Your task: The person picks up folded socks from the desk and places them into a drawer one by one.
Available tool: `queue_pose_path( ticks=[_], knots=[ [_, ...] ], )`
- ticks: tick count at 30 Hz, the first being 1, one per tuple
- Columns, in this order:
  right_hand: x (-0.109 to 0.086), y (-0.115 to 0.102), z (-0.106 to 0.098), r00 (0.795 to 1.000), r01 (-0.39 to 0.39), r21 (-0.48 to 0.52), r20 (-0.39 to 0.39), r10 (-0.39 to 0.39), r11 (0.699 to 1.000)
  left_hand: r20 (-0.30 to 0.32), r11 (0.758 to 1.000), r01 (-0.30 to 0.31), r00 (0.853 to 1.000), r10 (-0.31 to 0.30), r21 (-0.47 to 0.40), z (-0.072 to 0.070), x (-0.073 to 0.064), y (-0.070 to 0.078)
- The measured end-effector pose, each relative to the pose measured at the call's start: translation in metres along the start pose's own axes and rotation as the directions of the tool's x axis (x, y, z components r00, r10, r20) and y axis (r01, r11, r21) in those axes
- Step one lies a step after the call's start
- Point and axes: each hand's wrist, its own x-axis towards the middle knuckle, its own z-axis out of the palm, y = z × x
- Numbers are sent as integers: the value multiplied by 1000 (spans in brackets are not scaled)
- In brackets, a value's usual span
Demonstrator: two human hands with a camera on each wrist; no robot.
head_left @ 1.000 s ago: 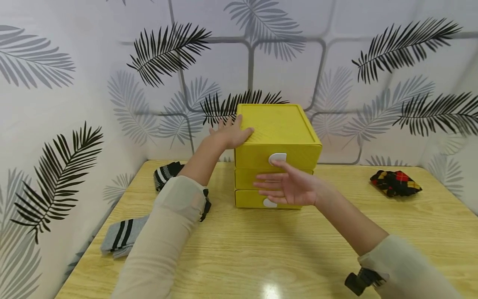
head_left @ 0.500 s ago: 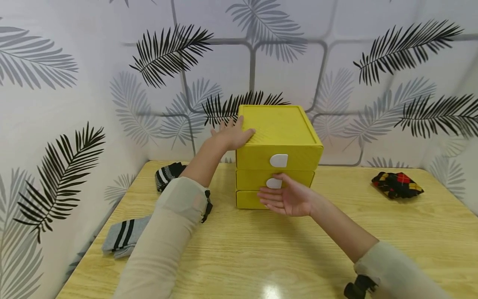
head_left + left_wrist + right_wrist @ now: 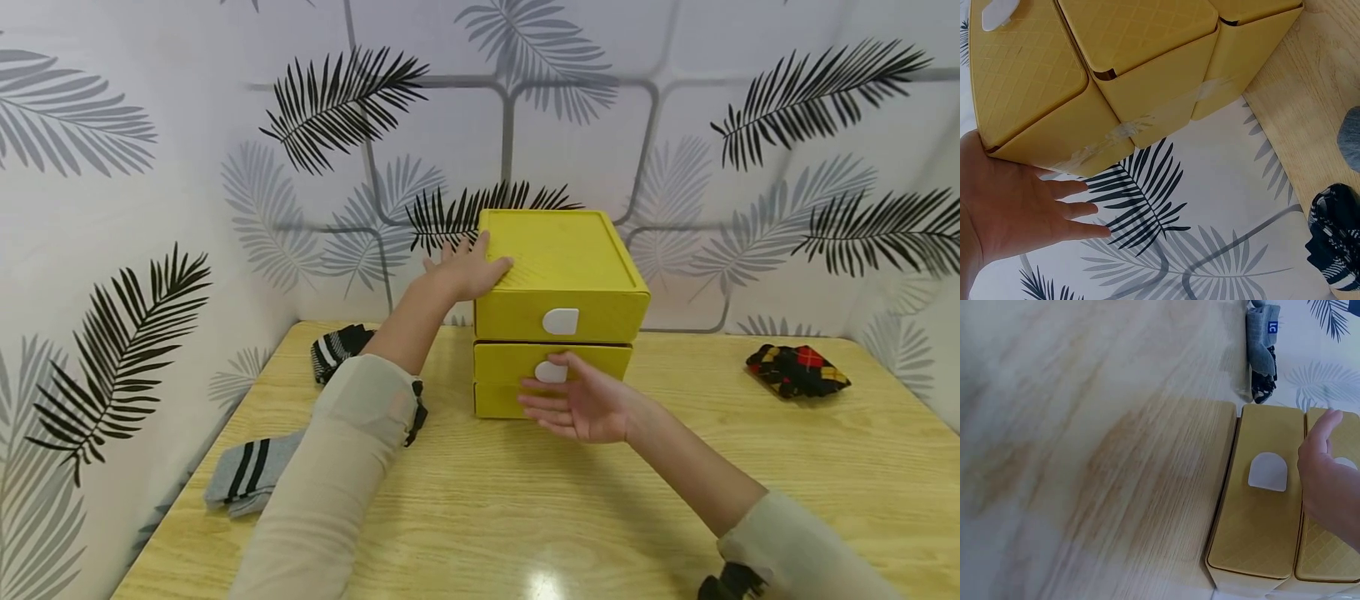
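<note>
Yellow box-shaped three-drawer cabinet (image 3: 558, 250) stands toward the back of a pale wood-grain table (image 3: 465, 517). Its middle drawer (image 3: 504, 362) has edged forward within the last half second, showing a dark slit beneath the top drawer (image 3: 510, 315): the opening, it seems, has just begun. A person's left hand (image 3: 467, 275), fingers spread, rests over the cabinet's upper left edge, apparently steadying it. The right hand (image 3: 596, 408), at the top drawer a second ago, reaches the middle one with fingers extended. Grey folded cloth with black stripes (image 3: 251, 471) and a black-and-white patterned bundle (image 3: 337, 352) lie at left; a black-red-yellow argyle bundle (image 3: 798, 371) lies at right. Smallest, a white rounded handle (image 3: 550, 372) touches the right thumb (image 3: 577, 364).
</note>
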Motion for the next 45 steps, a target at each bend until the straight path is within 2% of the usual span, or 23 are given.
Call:
queue_pose_path(
  ticks=[9,31,45],
  knots=[
    [-11,11,7,999,-13,-34,47,14,999,13,1000,4,1000,-4,-9,-3,1,-1],
    [-44,44,21,993,-58,-114,95,69,992,13,999,-9,1000,9,-35,-4,-1,-2],
    [-67,65,28,979,-94,-110,170,111,990,25,999,3,1000,-2,-41,-4,-2,-1]
  ],
)
